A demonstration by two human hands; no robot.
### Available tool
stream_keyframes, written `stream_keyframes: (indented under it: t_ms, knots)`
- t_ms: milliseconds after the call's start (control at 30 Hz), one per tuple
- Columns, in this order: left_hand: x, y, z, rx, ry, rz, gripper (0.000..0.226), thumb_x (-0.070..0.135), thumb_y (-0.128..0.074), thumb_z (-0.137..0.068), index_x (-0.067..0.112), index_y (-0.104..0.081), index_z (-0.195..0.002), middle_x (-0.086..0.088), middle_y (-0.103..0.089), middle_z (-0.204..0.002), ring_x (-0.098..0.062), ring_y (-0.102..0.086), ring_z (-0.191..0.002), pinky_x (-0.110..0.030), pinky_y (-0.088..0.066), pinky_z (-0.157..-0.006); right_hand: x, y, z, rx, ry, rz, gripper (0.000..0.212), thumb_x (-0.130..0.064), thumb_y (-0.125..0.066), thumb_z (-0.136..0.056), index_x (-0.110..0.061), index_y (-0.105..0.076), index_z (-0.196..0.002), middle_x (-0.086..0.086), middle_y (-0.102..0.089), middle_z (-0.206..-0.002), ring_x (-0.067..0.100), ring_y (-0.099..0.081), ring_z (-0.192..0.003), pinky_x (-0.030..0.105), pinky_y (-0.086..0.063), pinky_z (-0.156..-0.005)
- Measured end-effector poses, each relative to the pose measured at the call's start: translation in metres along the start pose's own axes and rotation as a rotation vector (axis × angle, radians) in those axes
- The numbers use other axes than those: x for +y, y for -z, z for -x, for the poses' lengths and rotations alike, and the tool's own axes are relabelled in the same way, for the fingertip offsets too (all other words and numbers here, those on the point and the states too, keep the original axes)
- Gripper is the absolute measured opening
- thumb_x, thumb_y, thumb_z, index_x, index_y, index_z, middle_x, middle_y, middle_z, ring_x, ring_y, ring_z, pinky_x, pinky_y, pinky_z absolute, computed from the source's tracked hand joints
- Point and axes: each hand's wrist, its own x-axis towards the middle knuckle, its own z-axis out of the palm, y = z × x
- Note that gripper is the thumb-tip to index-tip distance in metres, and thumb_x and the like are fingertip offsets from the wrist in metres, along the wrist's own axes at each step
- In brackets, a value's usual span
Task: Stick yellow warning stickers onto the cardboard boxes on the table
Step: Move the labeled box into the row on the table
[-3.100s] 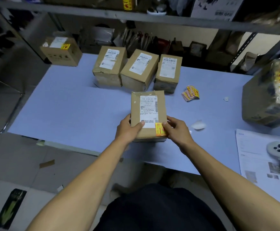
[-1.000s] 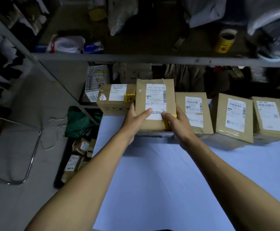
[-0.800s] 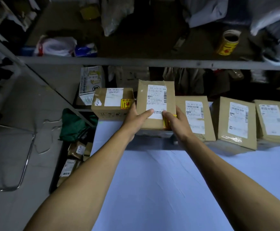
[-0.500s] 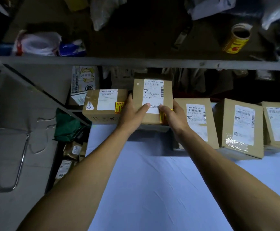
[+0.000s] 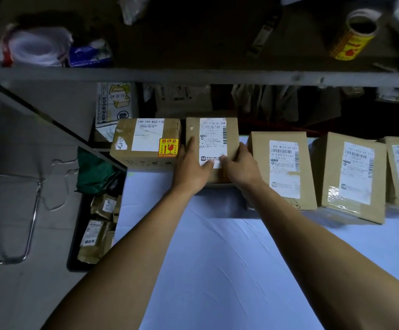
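Here, left hand [image 5: 191,166] and right hand [image 5: 240,166] gripping a cardboard box [image 5: 211,139] at the table's [image 5: 217,258] far edge, just beside a box with yellow warning sticker [image 5: 168,147].

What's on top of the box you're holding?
On the held box: a white shipping label and both thumbs, left hand, right hand. The right hand covers the lower-right corner; whether a sticker is there cannot be seen.

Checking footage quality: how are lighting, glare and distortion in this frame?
Head view: dim overall, upper shelf nearly black; wide-angle bending toward the edges; glare on the tape of one box; label of the box held by the left hand and right hand readable.
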Motion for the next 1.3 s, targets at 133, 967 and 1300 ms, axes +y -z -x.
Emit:
stream_keyframes:
  t_ms: [133, 967, 1300]
  knots:
    - [0.003, 0.002, 0.001, 0.021, 0.022, -0.014, 0.067, 0.021, -0.068, -0.087, 0.019, -0.039, -0.147, -0.015, -0.043, -0.145, -0.033, -0.044, -0.132, -0.034, -0.039, -0.106, -0.003, 0.001, 0.0, -0.018, 0.013, 0.053, 0.038, -0.025, -0.059, -0.096, -0.007, -0.048, -0.127, 0.013, -0.062, -0.131, 0.034, -0.056, -0.121, 0.033, -0.042, -0.093]
    - [0.08, -0.023, 0.085, -0.179, -0.344, -0.772, 0.065, 0.05, -0.046, -0.097, 0.025, -0.027, -0.154, -0.009, -0.009, -0.165, -0.035, 0.002, -0.152, -0.059, -0.012, -0.119, 0.093, 0.136, 0.085, 0.159, 0.345, 0.847, 0.065, -0.044, -0.043, -0.1, -0.02, -0.021, -0.157, 0.013, -0.019, -0.164, 0.032, -0.011, -0.152, 0.045, -0.019, -0.121]
    - [0.09, -0.069, 0.08, -0.166, -0.223, -0.764, 0.076, 0.063, -0.035, -0.096, 0.023, -0.012, -0.157, -0.007, -0.002, -0.167, -0.032, 0.003, -0.152, -0.059, -0.007, -0.118, 0.107, 0.154, 0.052, 0.013, 0.217, 0.841, 0.083, -0.061, -0.033, -0.098, -0.013, -0.003, -0.158, 0.011, -0.002, -0.167, 0.03, 0.003, -0.154, 0.054, -0.006, -0.121]
